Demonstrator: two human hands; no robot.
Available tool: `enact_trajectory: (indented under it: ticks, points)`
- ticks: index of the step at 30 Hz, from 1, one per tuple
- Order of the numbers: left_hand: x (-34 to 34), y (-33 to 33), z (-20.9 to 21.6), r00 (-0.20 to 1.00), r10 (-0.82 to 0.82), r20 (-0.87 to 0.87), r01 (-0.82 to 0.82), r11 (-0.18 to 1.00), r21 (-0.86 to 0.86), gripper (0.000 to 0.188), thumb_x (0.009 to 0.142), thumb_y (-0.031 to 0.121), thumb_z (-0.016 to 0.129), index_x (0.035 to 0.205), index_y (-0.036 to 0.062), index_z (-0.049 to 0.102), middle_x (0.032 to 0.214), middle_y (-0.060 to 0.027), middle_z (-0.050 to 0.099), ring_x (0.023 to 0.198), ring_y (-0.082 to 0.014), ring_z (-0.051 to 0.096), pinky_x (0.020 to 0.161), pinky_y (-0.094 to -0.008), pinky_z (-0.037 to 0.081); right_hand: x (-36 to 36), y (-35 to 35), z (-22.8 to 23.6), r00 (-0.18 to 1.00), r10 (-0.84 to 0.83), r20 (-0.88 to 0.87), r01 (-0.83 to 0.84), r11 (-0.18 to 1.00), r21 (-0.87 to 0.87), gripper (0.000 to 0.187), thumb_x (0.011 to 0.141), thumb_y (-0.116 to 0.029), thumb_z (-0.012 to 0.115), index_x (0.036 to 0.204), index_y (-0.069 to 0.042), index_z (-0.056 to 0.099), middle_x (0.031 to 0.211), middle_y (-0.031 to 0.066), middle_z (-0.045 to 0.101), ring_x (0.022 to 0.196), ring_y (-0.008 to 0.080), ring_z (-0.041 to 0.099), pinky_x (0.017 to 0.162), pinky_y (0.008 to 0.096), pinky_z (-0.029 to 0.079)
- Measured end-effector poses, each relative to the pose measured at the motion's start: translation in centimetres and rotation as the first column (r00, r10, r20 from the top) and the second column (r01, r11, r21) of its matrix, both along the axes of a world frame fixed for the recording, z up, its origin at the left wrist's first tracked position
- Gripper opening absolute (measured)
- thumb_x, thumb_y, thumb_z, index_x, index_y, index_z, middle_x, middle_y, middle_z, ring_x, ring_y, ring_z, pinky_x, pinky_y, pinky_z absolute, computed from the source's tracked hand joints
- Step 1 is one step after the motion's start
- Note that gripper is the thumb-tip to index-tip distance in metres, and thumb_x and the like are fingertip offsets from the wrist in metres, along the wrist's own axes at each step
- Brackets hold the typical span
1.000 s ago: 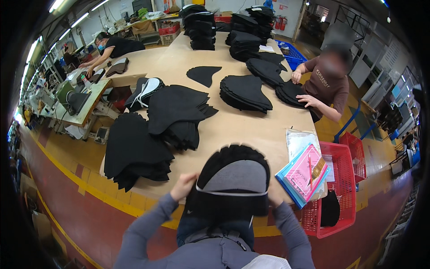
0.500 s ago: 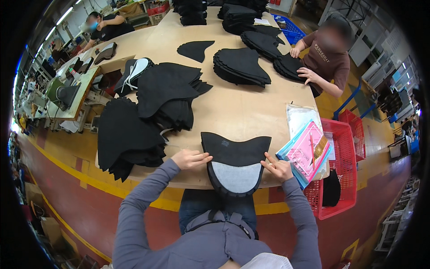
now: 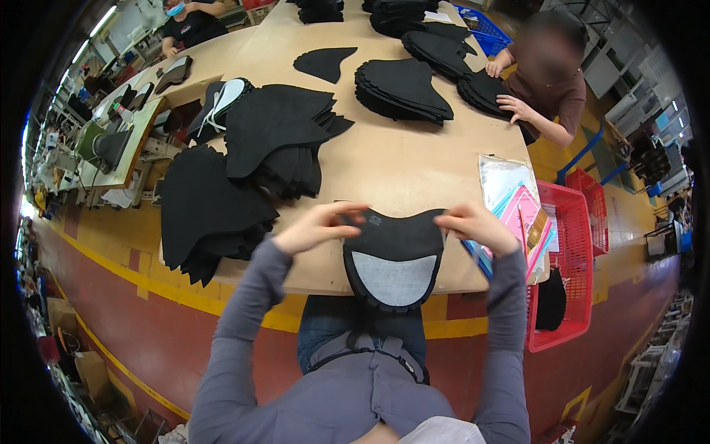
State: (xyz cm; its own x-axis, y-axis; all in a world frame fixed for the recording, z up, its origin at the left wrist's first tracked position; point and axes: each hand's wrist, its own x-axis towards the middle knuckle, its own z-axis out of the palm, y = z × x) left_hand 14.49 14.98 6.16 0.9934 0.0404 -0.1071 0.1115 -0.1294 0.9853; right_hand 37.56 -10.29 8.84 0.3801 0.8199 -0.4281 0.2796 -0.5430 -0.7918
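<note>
Watching remotely, I logged the left hand [image 3: 318,227] and right hand [image 3: 481,225], fingers bent at the upper corners of the black panel [image 3: 392,238] — pinching or only touching, I couldn't tell. The pale patch [image 3: 394,280] below them looked placed; the black pile [image 3: 211,211] beyond the left fingertips — probably unfinished.

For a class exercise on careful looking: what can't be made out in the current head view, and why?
All in the head view:
Left hand and right hand: whether they grip the black piece; fingers overlap its corners, slightly blurred.
Far black stacks: tops cut off by the upper edge.
Pink booklet: partly covered by the right hand.
</note>
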Motion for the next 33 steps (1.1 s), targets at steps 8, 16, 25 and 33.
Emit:
enact_trajectory:
  ticks: [8, 16, 25, 33]
  points:
    - [3.3, -6.3, -6.9, 0.965, 0.246, -0.09, -0.261, 0.873, -0.412, 0.016, 0.092, 0.008, 0.054, 0.096, 0.0013, 0.068, 0.073, 0.0024, 0.061, 0.063, -0.0021, 0.047, 0.053, -0.0197, 0.031, -8.3, 8.3, -1.0, 0.901, 0.199, 0.385, -0.284, 0.942, 0.178, 0.034, 0.091, -0.031, 0.059, 0.079, -0.002, 0.072, 0.068, 0.0143, 0.067, 0.063, 0.0259, 0.067, 0.058, 0.0351, 0.051]
    - [2.8, -5.2, -3.2, 0.944, 0.315, 0.095, -0.315, 0.949, -0.012, 0.028, 0.097, 0.025, 0.058, 0.091, 0.0013, 0.071, 0.077, 0.0015, 0.059, 0.07, -0.0046, 0.051, 0.063, -0.0206, 0.041, -12.2, 6.9, -8.9, 0.993, 0.064, -0.104, -0.02, 0.927, 0.375, 0.028, 0.091, -0.009, 0.054, 0.115, 0.005, 0.056, 0.074, 0.0101, 0.063, 0.069, 0.0177, 0.063, 0.064, 0.0299, 0.05]
    - [-1.5, -4.4, -8.2, 0.861, 0.508, -0.026, -0.484, 0.803, -0.349, 0.021, 0.092, 0.018, 0.063, 0.091, -0.0008, 0.072, 0.086, -0.0034, 0.069, 0.082, -0.0116, 0.062, 0.075, -0.0253, 0.047, -7.6, 8.3, -6.7, 0.851, -0.044, -0.523, 0.277, 0.884, 0.377, 0.03, 0.101, -0.025, 0.049, 0.09, -0.004, 0.065, 0.075, 0.0004, 0.062, 0.068, 0.0078, 0.057, 0.066, 0.0225, 0.046]
    - [-0.3, -6.9, -8.6, 0.699, 0.62, 0.356, -0.714, 0.634, 0.297, 0.011, 0.081, 0.01, 0.072, 0.086, 0.0014, 0.075, 0.081, -0.0107, 0.072, 0.077, -0.0202, 0.068, 0.071, -0.0283, 0.051, -8.2, 9.2, -8.4, 0.662, -0.179, -0.728, 0.611, 0.691, 0.386, 0.03, 0.1, -0.031, 0.053, 0.095, -0.003, 0.061, 0.082, 0.0069, 0.065, 0.074, 0.0111, 0.061, 0.068, 0.0236, 0.05]
